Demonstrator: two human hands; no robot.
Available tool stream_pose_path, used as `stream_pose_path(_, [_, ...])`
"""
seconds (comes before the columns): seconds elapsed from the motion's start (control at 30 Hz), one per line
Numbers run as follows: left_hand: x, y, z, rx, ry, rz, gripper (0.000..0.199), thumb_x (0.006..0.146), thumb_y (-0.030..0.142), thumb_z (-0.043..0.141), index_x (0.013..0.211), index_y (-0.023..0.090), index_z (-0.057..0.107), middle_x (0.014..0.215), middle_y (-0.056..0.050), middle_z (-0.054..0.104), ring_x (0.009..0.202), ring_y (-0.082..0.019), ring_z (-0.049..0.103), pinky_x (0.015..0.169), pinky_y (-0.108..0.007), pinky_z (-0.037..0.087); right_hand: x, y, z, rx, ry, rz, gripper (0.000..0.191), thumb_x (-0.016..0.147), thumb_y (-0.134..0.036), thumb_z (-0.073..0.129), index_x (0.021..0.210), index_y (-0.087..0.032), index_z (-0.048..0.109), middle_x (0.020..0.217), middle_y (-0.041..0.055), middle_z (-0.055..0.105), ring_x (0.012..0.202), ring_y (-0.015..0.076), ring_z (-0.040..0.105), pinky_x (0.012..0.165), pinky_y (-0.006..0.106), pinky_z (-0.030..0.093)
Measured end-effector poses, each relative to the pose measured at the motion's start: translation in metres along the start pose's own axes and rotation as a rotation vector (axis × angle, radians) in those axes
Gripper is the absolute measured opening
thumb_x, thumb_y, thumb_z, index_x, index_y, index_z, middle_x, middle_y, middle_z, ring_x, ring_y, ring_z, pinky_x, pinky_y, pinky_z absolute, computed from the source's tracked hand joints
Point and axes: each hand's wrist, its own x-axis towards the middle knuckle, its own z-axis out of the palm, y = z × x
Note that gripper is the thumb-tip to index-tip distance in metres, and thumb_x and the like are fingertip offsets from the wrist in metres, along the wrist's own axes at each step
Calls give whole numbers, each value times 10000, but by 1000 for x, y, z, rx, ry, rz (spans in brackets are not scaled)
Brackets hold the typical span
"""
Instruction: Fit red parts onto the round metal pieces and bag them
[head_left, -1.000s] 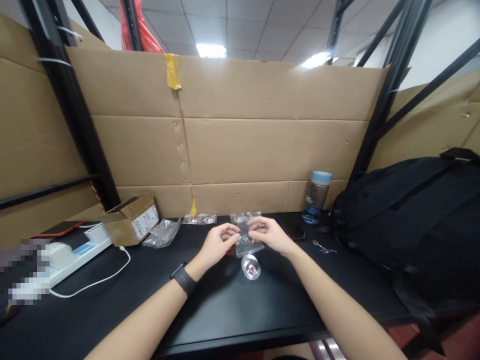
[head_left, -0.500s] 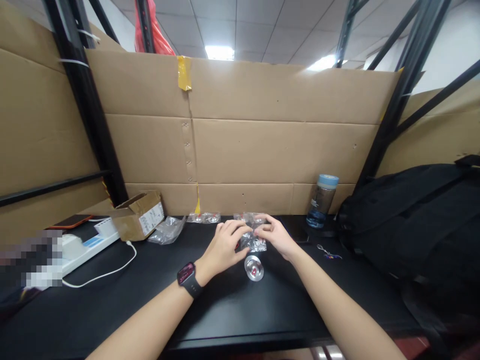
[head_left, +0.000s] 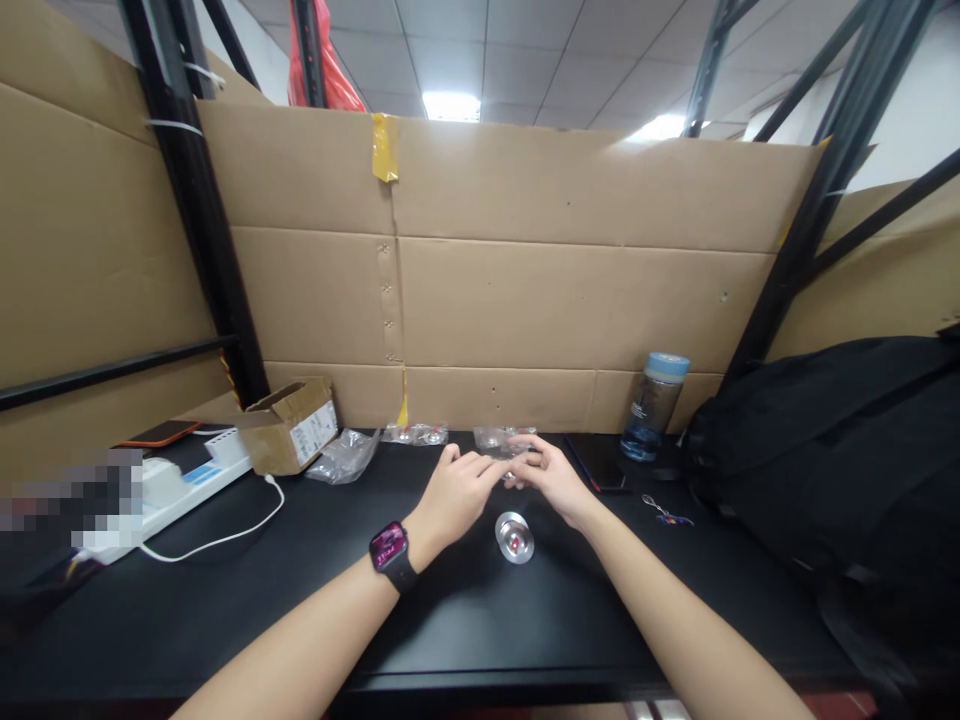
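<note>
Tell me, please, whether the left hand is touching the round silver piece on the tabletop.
Apart: the head view shows a strip of black tabletop between the left hand and the round silver piece.

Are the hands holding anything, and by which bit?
A small shiny thing shows at the right hand, near the left hand. The fingers hide any hold, so I can't tell whether or where it's gripped.

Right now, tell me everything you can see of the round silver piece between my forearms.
The round silver piece looks like polished metal: a dished face, a bright rim and a small red mark near its centre, too blurred to read. It appears tilted on the black table, face toward the camera, nearer you than the left hand and right hand, touched by neither.
</note>
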Motion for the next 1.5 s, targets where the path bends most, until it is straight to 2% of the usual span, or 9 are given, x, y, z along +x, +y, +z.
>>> stream_pose_path(0.13, [1,-27,-8,-25,43,-110,237,958,130,502,1043,244,691,1007,-38,739,929,-206,640,824,-386,314,-2,-2,-4,-23,-21,45,467,856,-421,708,1245,-204,569,937,66,729,757,174,701,642,273,491])
stream_pose_path(0.3, [-9,-83,-40,132,271,-680,223,950,272,505,982,229,722,1012,-78,731,1007,-262,633,945,-438,287,-1,-4,-10,-115,-50,31,471,853,-410,707,1250,-199,566,903,55,712,743,162,668,616,264,476])
stream_pose_path(0.4, [-26,-121,-58,231,309,-877,273,940,288,472,1000,233,733,1063,-73,729,1036,-267,636,974,-446,295,-1,-3,-13,-168,-66,27,472,842,-390,715,1246,-201,561,900,48,709,742,161,665,610,260,472])
stream_pose_path(0.6, [-56,-168,-53,164,-8,-1025,299,812,289,572,1046,230,749,1011,-74,771,989,-300,681,788,-358,445,-2,-2,-14,-228,-116,74,494,795,-402,755,1214,-207,578,875,28,702,717,159,663,619,268,487])
stream_pose_path(0.87, [-62,-182,-21,39,-236,-955,500,958,508,361,1104,209,734,1151,-138,746,1088,-357,673,858,-382,480,-4,-5,-14,-414,-269,74,414,883,-512,654,1126,-177,674,938,77,719,789,176,660,653,281,485])
stream_pose_path(1.0, [-65,-189,-12,7,-327,-925,629,981,569,266,1182,168,708,1230,-181,707,1160,-351,645,945,-383,461,-10,-14,-14,-654,-379,-75,523,713,-467,835,1164,-238,700,1068,62,705,974,226,646,772,306,492])
stream_pose_path(1.1, [-67,-192,-7,9,-372,-912,600,960,588,322,1171,184,710,1186,-176,726,1146,-331,655,953,-367,460,-14,-19,-14,-750,-527,-101,751,576,-427,919,1267,-293,659,1197,49,654,1074,249,617,879,323,488])
stream_pose_path(1.23, [-66,-188,-8,29,-436,-918,599,934,608,363,1095,166,734,1096,-200,745,1052,-326,691,906,-361,476,-16,-18,-12,-847,-633,-96,769,517,-376,941,1234,-269,682,1203,51,623,1070,253,625,948,327,473])
stream_pose_path(1.5, [-47,-154,-32,127,-196,-956,473,951,518,397,1092,191,709,1080,-169,750,999,-361,689,790,-399,496,-15,-15,-10,-1079,-512,-163,417,611,-263,832,1024,-229,783,1014,70,725,908,259,677,821,315,491])
